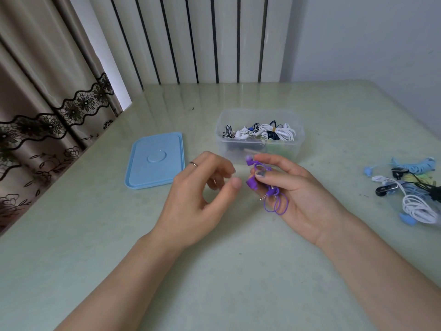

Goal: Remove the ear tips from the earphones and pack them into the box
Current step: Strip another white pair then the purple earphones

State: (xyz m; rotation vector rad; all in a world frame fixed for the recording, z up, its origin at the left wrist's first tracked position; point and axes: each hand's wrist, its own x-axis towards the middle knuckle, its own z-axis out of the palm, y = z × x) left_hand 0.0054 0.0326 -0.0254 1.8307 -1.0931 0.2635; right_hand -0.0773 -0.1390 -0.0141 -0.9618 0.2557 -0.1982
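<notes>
Right hand grips coiled purple earphones; left hand, fingers loosely curled, holds nothing visible. Recommend pinching the tip at its base, pulling straight off.

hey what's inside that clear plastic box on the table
The clear box holds coiled earphones, mostly white, some dark. Its frosted walls and the hands hide whatever lies beneath them.

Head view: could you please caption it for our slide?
Right hand holds purple earphones; left hand nears them, before the open box.
</notes>
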